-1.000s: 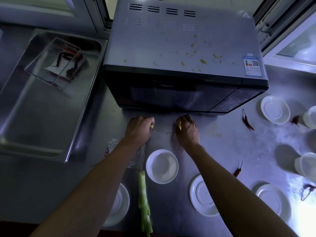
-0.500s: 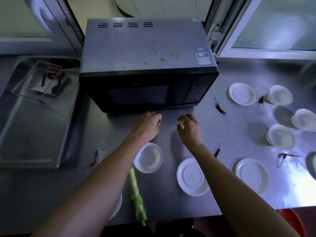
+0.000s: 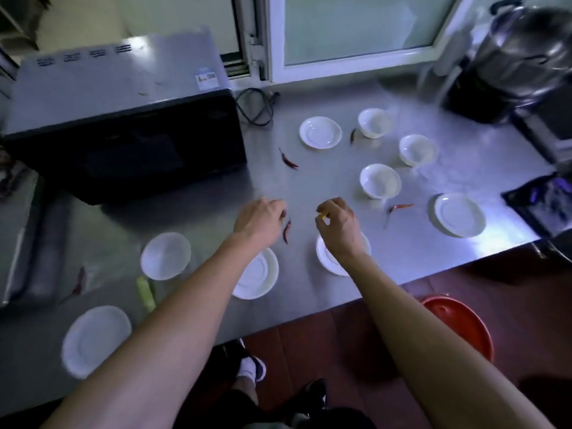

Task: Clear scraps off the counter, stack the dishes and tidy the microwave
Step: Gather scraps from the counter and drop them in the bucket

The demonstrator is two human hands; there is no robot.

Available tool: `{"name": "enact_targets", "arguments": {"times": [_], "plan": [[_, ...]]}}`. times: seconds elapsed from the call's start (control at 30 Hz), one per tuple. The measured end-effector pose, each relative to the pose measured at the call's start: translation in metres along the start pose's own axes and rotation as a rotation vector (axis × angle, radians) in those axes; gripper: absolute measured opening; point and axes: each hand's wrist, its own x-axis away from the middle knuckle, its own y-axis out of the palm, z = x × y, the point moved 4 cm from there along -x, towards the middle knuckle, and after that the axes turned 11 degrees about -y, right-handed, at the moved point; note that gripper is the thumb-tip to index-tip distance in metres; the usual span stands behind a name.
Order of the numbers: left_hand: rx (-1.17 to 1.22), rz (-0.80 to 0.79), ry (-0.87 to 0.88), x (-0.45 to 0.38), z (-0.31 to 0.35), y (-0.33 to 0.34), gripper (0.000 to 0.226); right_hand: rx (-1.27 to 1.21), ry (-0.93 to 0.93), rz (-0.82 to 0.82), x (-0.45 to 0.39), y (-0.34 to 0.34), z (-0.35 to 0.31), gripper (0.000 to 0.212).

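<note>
Every white dish on the steel counter [image 3: 309, 187] sits empty. Three small bowls [image 3: 380, 180] cluster at the far right, with a saucer [image 3: 320, 131] just left of them and a plate [image 3: 459, 214] nearer the right edge. Close to me lie more plates: one [image 3: 165, 255] to the left, one [image 3: 96, 339] at the near left corner, one [image 3: 257, 274] partly under my left forearm and one [image 3: 328, 258] under my right wrist. On the floor at the right stands a red basin [image 3: 461, 326]; I cannot tell what it holds.

My left hand [image 3: 260, 221] is curled closed, palm down, over the counter, touching a dried red chili [image 3: 287, 231] at its fingertips. My right hand [image 3: 337, 226] pinches a small yellow scrap [image 3: 323, 215]. The hands are apart.

More chilies lie loose: one [image 3: 288, 161] near the microwave [image 3: 123, 131], one [image 3: 400, 207] right of my hand. Yellow crumbs speckle the microwave's grey top. A green stalk [image 3: 146, 292] lies near left.
</note>
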Motion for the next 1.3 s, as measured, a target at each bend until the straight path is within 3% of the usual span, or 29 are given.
{"name": "enact_targets", "arguments": {"times": [0.23,0.5,0.9,1.3], "plan": [[-0.069,-0.080,0.202,0.019,0.143,0.034,0.015,0.055,0.145,0.104,0.072,-0.096,0.085,0.016],[-0.124,-0.181,0.371,0.020,0.253,0.067,0.015,0.100,0.326,0.174,0.123,-0.156,0.149,0.017],[-0.136,-0.346,0.629,0.021,0.353,0.145,0.015,0.217,0.585,0.313,0.196,-0.200,0.224,0.019],[-0.179,-0.405,0.809,0.064,0.402,0.249,0.015,0.219,0.726,0.287,0.294,-0.170,0.308,0.022]]}}
